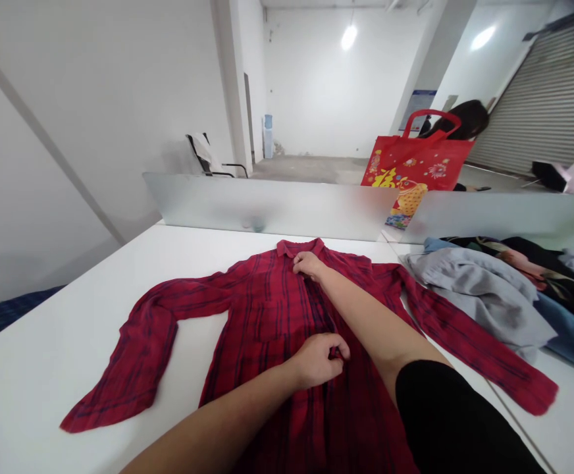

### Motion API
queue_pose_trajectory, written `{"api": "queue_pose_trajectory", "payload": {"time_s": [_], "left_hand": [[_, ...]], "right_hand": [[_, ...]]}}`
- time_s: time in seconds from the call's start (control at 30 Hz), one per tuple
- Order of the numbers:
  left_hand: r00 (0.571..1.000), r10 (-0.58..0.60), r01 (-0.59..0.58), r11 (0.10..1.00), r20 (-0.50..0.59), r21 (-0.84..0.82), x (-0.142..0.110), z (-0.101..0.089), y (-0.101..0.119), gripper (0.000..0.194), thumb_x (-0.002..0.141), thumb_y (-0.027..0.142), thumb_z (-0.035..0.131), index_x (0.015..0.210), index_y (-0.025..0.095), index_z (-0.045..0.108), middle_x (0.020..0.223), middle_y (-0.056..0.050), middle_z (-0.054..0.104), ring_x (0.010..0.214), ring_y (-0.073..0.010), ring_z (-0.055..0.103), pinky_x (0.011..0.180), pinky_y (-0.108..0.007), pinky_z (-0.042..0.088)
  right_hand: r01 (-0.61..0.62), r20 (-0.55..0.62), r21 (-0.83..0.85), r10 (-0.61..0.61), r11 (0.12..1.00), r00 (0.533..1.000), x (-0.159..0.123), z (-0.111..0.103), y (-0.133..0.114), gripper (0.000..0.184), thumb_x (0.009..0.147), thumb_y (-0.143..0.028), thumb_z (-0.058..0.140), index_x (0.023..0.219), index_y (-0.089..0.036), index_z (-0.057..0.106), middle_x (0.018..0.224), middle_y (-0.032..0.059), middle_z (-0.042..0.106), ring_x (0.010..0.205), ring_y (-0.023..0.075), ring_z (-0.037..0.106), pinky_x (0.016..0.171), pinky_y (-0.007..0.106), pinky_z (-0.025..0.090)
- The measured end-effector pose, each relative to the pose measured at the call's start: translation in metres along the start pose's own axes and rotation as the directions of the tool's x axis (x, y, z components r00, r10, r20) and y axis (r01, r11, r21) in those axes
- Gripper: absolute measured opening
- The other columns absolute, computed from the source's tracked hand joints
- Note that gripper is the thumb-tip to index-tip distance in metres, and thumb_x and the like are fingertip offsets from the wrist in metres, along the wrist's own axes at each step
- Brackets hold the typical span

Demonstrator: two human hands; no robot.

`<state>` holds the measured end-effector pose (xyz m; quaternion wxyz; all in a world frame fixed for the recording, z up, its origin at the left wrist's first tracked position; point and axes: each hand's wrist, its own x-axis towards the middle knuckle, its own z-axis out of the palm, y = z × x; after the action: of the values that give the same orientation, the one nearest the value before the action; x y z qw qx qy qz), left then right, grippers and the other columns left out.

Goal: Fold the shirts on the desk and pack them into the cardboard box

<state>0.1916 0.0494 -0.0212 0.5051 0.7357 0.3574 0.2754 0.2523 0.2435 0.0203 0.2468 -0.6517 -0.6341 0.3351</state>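
A red and navy plaid shirt (277,309) lies front up on the white table, its collar pointing away from me and its sleeves spread to both sides. Just below the collar (299,247), my right hand (309,265) pinches the front edge of the shirt. Lower down, around the middle of the chest, my left hand (320,361) has its fingers curled closed on the front opening. The fabric between my hands gapes slightly and shows a dark fold. My right forearm crosses over part of the shirt and hides it.
Piled clothes, including a grey garment (479,289), lie to the right beside one sleeve. A frosted divider (267,207) runs along the back of the white table (188,375). Behind it are a red bag (425,158), a person (465,122) and a chair (208,155).
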Motion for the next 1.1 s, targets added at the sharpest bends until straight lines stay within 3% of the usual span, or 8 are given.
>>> {"api": "queue_pose_trajectory", "payload": {"time_s": [0.1, 0.23, 0.37, 0.53, 0.7, 0.9, 1.0, 1.1], "left_hand": [[1.000, -0.025, 0.025, 0.997, 0.002, -0.067, 0.000, 0.000, 0.002, 0.024, 0.066, 0.003, 0.057, 0.082, 0.014, 0.070, 0.076, 0.000, 0.063, 0.067, -0.0110, 0.050, 0.065, -0.023, 0.039], [0.999, -0.009, 0.004, 0.990, -0.031, -0.143, -0.001, -0.001, 0.004, 0.021, 0.065, 0.005, 0.059, 0.081, 0.014, 0.069, 0.078, 0.000, 0.063, 0.071, -0.0116, 0.052, 0.069, -0.023, 0.040], [0.999, 0.002, -0.005, 0.995, -0.039, -0.098, -0.001, -0.001, 0.001, 0.023, 0.062, 0.002, 0.058, 0.077, 0.015, 0.069, 0.078, 0.000, 0.061, 0.074, -0.0120, 0.051, 0.070, -0.023, 0.039], [0.991, -0.137, 0.137, 0.990, -0.001, 0.018, -0.001, -0.005, -0.001, 0.025, 0.061, 0.002, 0.058, 0.078, 0.016, 0.070, 0.069, 0.003, 0.057, 0.064, -0.0105, 0.046, 0.061, -0.023, 0.035], [0.996, -0.060, 0.062, 0.998, 0.068, -0.023, -0.003, -0.005, 0.005, 0.024, 0.066, 0.004, 0.057, 0.082, 0.016, 0.070, 0.077, 0.002, 0.062, 0.069, -0.0108, 0.051, 0.066, -0.022, 0.040], [0.997, -0.067, 0.069, 0.997, 0.038, -0.041, -0.002, -0.003, 0.005, 0.021, 0.072, 0.005, 0.053, 0.083, 0.015, 0.068, 0.079, 0.000, 0.063, 0.075, -0.0123, 0.055, 0.074, -0.024, 0.044], [0.995, -0.087, 0.088, 0.996, -0.045, 0.011, -0.001, -0.002, 0.002, 0.022, 0.071, 0.005, 0.055, 0.086, 0.015, 0.068, 0.085, -0.001, 0.061, 0.076, -0.0130, 0.055, 0.075, -0.026, 0.045], [0.995, -0.033, 0.042, 0.994, -0.099, 0.097, -0.002, -0.002, 0.001, 0.036, 0.067, 0.003, 0.057, 0.098, 0.017, 0.069, 0.103, -0.005, 0.060, 0.085, -0.0146, 0.057, 0.083, -0.028, 0.048]], "right_hand": [[-0.009, -0.041, -0.020, 0.008, 1.000, 0.999, 0.005, -0.003, 0.002, 0.025, 0.061, -0.003, 0.065, 0.082, -0.016, 0.062, 0.049, -0.0103, 0.048, 0.040, 0.0064, 0.042, 0.045, 0.018, 0.039], [-0.002, -0.104, -0.097, -0.008, 0.995, 0.995, 0.013, -0.002, 0.008, 0.032, 0.057, -0.004, 0.067, 0.087, -0.017, 0.064, 0.065, -0.0054, 0.061, 0.055, 0.0098, 0.055, 0.053, 0.019, 0.043], [0.023, -0.170, -0.219, -0.061, 0.975, 0.984, 0.019, -0.006, 0.015, 0.035, 0.053, -0.005, 0.071, 0.085, -0.018, 0.067, 0.081, 0.0001, 0.068, 0.076, 0.0155, 0.063, 0.066, 0.021, 0.046], [0.031, -0.289, -0.336, -0.135, 0.941, 0.948, 0.019, -0.036, 0.025, 0.026, 0.077, -0.012, 0.056, 0.100, -0.016, 0.069, 0.104, 0.0074, 0.070, 0.100, 0.0173, 0.063, 0.085, 0.023, 0.044], [0.053, -0.143, -0.433, -0.127, 0.900, 0.982, 0.012, -0.048, 0.038, 0.014, 0.075, -0.029, 0.069, 0.081, -0.017, 0.073, 0.084, 0.0056, 0.073, 0.087, 0.0196, 0.068, 0.077, 0.023, 0.047], [-0.049, -0.077, -0.477, 0.015, 0.878, 0.997, 0.017, -0.034, 0.041, 0.006, 0.072, -0.016, 0.067, 0.072, -0.013, 0.072, 0.066, 0.0087, 0.070, 0.070, 0.0200, 0.070, 0.068, 0.024, 0.050], [-0.092, -0.113, -0.476, 0.043, 0.874, 0.993, 0.021, -0.034, 0.038, 0.014, 0.075, -0.020, 0.066, 0.083, -0.011, 0.072, 0.072, 0.0106, 0.072, 0.072, 0.0201, 0.071, 0.070, 0.024, 0.051], [-0.084, -0.157, -0.486, 0.008, 0.870, 0.988, 0.019, -0.034, 0.035, 0.033, 0.072, -0.031, 0.071, 0.099, -0.012, 0.070, 0.093, 0.0129, 0.073, 0.088, 0.0227, 0.071, 0.076, 0.025, 0.051]]}}
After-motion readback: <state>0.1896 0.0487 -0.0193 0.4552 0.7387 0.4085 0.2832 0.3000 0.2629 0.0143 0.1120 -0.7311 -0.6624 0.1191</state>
